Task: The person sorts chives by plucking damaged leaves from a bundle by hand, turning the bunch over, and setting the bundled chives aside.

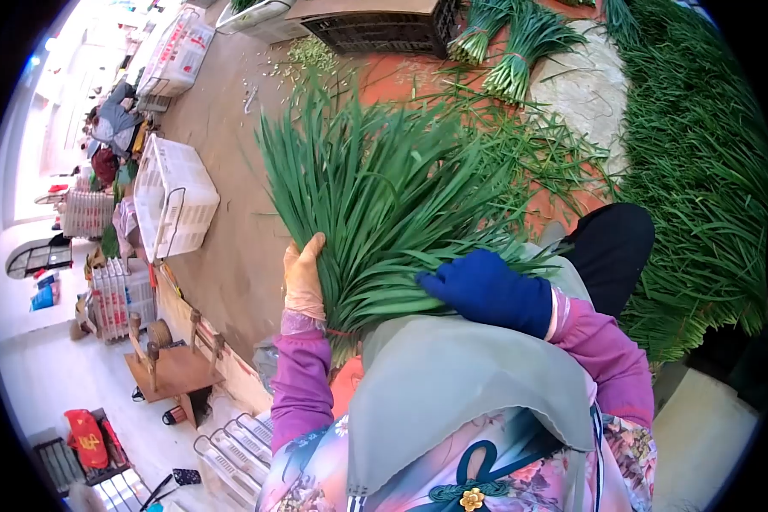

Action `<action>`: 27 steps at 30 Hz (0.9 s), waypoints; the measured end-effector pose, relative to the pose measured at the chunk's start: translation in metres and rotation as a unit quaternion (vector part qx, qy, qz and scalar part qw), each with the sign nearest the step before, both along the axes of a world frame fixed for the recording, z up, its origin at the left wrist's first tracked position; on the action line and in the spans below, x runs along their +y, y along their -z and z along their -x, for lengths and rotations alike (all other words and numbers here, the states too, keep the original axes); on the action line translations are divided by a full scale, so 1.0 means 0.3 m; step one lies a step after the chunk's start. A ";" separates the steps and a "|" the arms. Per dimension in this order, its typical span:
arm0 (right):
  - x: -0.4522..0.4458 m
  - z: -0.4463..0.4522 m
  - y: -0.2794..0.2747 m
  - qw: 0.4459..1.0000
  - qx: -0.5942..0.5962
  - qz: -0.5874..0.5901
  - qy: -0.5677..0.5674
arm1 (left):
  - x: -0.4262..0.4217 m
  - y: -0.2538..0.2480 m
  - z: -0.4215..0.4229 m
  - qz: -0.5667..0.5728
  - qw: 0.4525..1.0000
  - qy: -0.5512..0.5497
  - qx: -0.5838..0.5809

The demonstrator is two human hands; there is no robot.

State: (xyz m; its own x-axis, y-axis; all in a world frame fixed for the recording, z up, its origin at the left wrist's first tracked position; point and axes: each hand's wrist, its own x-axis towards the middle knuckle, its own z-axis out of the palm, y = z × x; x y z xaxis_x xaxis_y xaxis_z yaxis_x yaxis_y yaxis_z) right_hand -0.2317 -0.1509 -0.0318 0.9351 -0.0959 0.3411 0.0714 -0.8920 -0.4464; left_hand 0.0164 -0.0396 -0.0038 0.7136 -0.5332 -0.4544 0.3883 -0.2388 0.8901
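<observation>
A large bunch of garlic chives (384,196) lies across my lap, its long green leaves fanned out away from me. A reddish band shows around its pale stem end, near my left wrist. My left hand (304,275), in a tan glove, grips the bunch from the left side, with the thumb up and the other fingers mostly hidden. My right hand (491,294), in a dark blue glove, is closed at the right side of the bunch, its curled fingers on some leaves. A grey apron (452,367) covers my lap under the bunch.
A big heap of chives (700,171) fills the right side. Tied bunches (520,55) lie ahead near a dark crate (384,32), with loose leaves (546,154) on the floor. A white basket (175,200), a wooden stool (175,367) and another person (115,119) are at left.
</observation>
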 end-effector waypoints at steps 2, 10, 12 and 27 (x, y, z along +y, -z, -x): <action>-0.018 -0.008 -0.019 0.996 0.090 0.025 0.012 | 0.015 0.022 -0.002 0.005 1.000 0.008 -0.008; -0.138 -0.239 -0.201 0.980 -0.182 0.026 0.075 | 0.035 0.037 0.090 0.057 0.993 0.086 -0.065; -0.151 -0.255 -0.130 0.975 -0.179 0.067 0.111 | 0.043 0.040 0.089 0.063 0.992 0.071 -0.079; -0.229 0.048 -0.145 0.959 -0.149 -0.015 0.240 | 0.200 -0.088 0.114 -0.129 0.819 0.269 -0.491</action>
State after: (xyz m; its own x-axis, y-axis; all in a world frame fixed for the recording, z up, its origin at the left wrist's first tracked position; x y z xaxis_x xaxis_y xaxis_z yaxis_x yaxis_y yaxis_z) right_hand -0.2460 -0.2197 0.0116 0.6417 -0.5046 0.5776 -0.2156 -0.8414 -0.4956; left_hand -0.0179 0.0204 0.0225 0.4960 -0.8669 0.0501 -0.7064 -0.3693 0.6038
